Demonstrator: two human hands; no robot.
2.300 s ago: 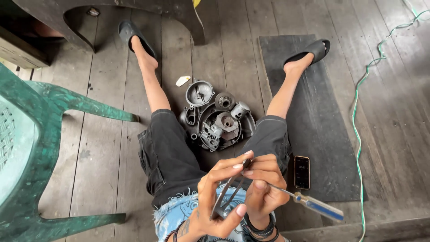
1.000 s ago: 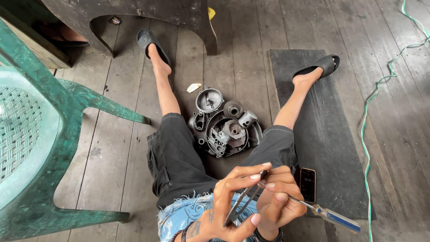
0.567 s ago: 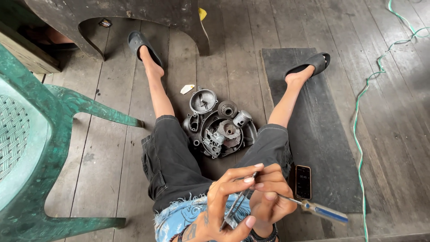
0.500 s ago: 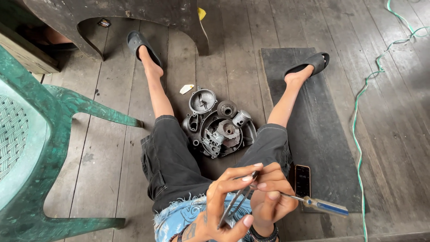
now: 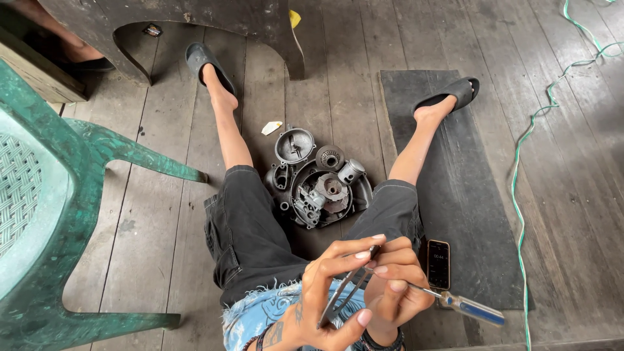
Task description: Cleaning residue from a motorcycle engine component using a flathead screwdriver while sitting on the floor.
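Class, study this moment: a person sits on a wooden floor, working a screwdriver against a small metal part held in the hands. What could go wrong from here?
1. The screwdriver tip sits close to the left hand fingers; a slip might jab them.
2. The thin metal part is pinched lightly and could drop into the floor's plank gaps.
3. The phone lies beside the right hand; a dropped tool might hit it.

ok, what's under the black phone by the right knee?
The black phone lies flat on the long dark rubber mat, which rests on the grey wooden floorboards. The mat surface directly beneath the phone is covered, so nothing there shows.
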